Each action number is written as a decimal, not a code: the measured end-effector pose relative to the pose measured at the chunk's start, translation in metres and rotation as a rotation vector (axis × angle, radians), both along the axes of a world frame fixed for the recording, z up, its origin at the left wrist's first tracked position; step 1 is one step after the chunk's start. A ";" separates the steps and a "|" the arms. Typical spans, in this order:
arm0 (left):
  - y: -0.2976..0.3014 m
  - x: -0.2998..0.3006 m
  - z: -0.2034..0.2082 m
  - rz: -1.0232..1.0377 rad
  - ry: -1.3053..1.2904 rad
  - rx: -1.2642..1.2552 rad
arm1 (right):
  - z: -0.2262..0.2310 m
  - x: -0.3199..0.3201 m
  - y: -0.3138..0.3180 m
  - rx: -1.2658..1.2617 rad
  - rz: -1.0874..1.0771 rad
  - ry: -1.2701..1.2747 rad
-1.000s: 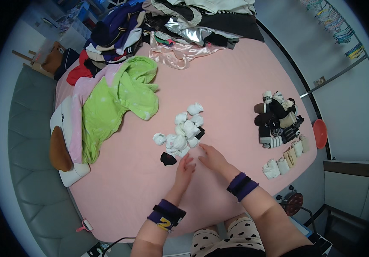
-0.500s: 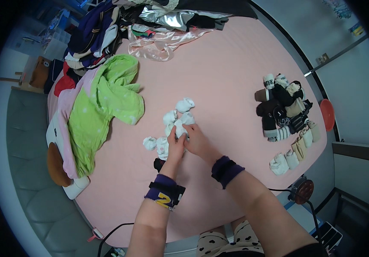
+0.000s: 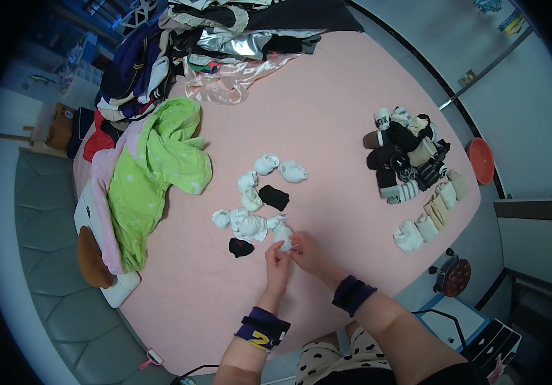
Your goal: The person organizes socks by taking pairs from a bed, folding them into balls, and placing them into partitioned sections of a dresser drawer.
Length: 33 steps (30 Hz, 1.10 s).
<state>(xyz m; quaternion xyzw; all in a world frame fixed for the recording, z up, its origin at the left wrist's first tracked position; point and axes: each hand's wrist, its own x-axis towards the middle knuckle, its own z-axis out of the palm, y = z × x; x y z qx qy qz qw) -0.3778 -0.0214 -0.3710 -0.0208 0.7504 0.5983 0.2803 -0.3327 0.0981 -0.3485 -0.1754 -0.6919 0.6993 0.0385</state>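
Left hand (image 3: 278, 258): pinches the white sock (image 3: 283, 236).
Right hand (image 3: 305, 249): pinches the same sock.
Sock: near edge of the small sock pile (image 3: 256, 204).
Pink bed (image 3: 327, 115): folded socks (image 3: 410, 167) far right.

We record two bare forearms, no sleeves, with the left hand (image 3: 278, 260) and right hand (image 3: 306, 250) ungloved. The left wrist carries a dark purple band with a yellow marking; the right, a plain dark purple band. Below, we note what appear to be pale shorts with dark dots.
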 end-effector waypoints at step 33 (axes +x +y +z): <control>0.062 0.201 0.275 -0.716 0.042 0.472 | 0.242 0.260 0.002 0.222 -0.813 0.083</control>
